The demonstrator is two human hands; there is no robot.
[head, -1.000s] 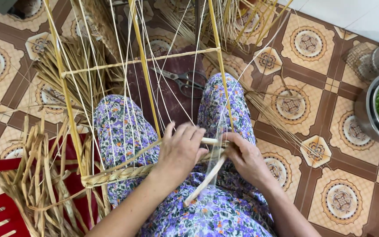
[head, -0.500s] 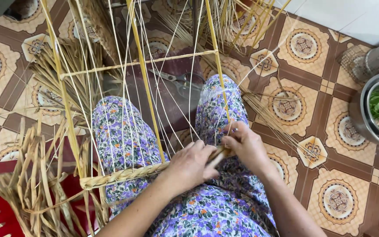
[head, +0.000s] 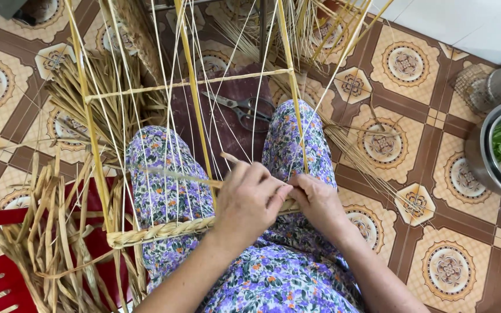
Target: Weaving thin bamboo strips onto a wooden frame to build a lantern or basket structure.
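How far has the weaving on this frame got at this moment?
Done: one braided row runs along the bottom of the frame. In hand: the left hand and right hand pinch a flat straw strand at the right end of that row. Left: the thin vertical strings above stay bare, and loose straw lies unused beside the frame.

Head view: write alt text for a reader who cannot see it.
Left hand and right hand pinch pale straw strands over a braided band on a cane frame across flowered knees. Scissors lie on the patterned tile floor.
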